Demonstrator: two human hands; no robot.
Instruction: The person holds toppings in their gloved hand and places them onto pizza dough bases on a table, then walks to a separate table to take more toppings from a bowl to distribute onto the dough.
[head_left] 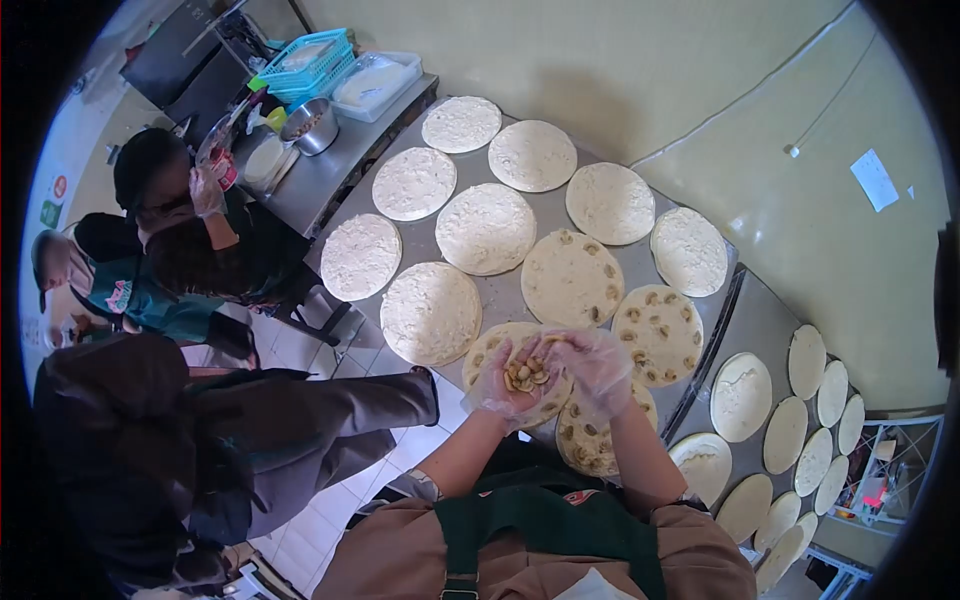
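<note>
Several mushroom slices point(525, 376) lie in the cupped palm of my left hand point(508, 385), which wears a clear plastic glove. My right hand point(592, 368), gloved too, is beside it with its fingertips at the slices; whether it pinches one is too small to tell. Under both hands is a round dough base point(487, 352) with mushroom slices on it. Slices also dot the base at the right point(657, 335), the one nearest my body point(590, 440) and the right part of the base beyond my hands point(572, 278).
Other white-topped bases point(486, 229) cover the metal table point(425, 245). A second table point(765, 320) at the right holds more bases. At the left stand several people point(230, 440). A metal pot point(310, 126), blue baskets point(305, 62) and a plastic tub point(377, 85) stand on a back counter.
</note>
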